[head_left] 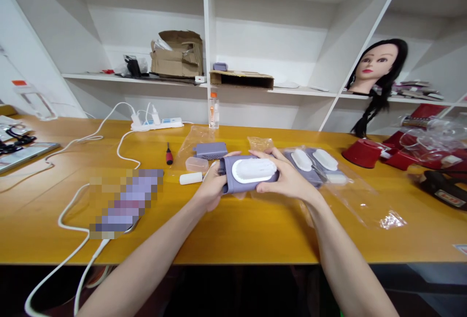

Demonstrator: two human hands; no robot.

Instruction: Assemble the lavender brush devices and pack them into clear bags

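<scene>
Head view shows the left hand [212, 185] and right hand [288, 176] gripping opposite ends of the purple device [233, 186] above the table [270, 239]; it looks light, stiff and smooth, best held by its sides, off the raised white oval [251, 169].
</scene>
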